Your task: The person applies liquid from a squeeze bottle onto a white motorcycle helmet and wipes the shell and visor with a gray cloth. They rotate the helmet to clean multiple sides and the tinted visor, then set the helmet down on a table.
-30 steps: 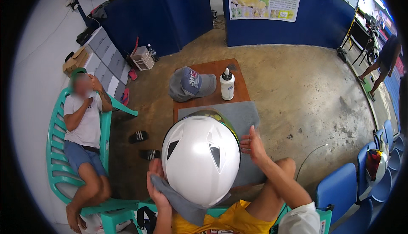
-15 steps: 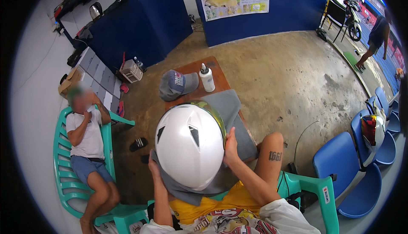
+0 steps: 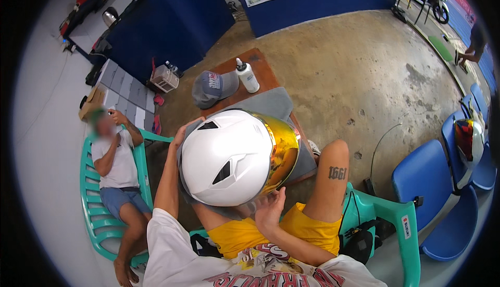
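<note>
A white motorcycle helmet [image 3: 226, 154] with a yellow mirrored visor [image 3: 284, 149] lies tilted above my lap, the visor facing right. My left hand [image 3: 186, 129] grips its far left side, fingers partly hidden behind the shell, with grey cloth at that edge. Palm turned up, my right hand [image 3: 270, 213] holds the helmet's near lower rim below the visor; its fingertips are partly hidden. Part of a grey cloth [image 3: 268, 102] spreads beneath the helmet on a low wooden table [image 3: 255, 60]. A grey cap [image 3: 212, 90] and a white squeeze bottle [image 3: 247, 77] stand beyond it.
On the left, a person [image 3: 115, 154] sits on a green bench [image 3: 101, 211]. Blue seats [image 3: 422, 177] line the right side, one bearing another helmet [image 3: 469, 141]. Green armrests of my chair [image 3: 390, 209] flank me. Someone [image 3: 475, 47] walks outside at the far right.
The helmet has turned so its visor shows more on the right. My left hand has moved up to its far side; my right hand has shifted down to the near rim.
</note>
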`<action>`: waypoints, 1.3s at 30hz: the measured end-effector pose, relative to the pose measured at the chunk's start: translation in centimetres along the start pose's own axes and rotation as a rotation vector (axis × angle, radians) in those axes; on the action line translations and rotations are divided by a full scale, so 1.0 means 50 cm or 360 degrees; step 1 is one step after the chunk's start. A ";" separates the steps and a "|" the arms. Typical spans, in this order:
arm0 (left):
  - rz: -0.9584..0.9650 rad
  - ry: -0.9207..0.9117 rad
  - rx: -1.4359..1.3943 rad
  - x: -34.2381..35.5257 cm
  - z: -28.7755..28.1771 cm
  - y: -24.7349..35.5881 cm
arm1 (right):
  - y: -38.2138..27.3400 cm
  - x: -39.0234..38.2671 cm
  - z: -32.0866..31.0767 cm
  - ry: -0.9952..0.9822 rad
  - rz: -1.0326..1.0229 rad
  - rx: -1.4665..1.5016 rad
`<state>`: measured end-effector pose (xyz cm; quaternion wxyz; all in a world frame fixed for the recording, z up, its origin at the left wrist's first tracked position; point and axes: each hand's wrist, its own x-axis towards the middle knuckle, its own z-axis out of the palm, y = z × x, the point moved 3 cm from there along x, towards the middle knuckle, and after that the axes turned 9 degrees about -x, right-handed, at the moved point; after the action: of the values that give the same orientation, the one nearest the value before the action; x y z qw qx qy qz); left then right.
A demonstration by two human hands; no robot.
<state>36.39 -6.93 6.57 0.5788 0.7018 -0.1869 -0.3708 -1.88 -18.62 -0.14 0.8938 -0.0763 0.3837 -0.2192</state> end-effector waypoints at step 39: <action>0.0932 0.0430 0.1177 -0.357 0.357 0.079 | -0.354 0.274 0.113 -0.0017 -0.0548 -0.1897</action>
<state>12.20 -7.61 14.77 0.3898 0.8201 -0.4188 -0.0066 4.66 -40.77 0.23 0.6513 -0.6241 0.4180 -0.1079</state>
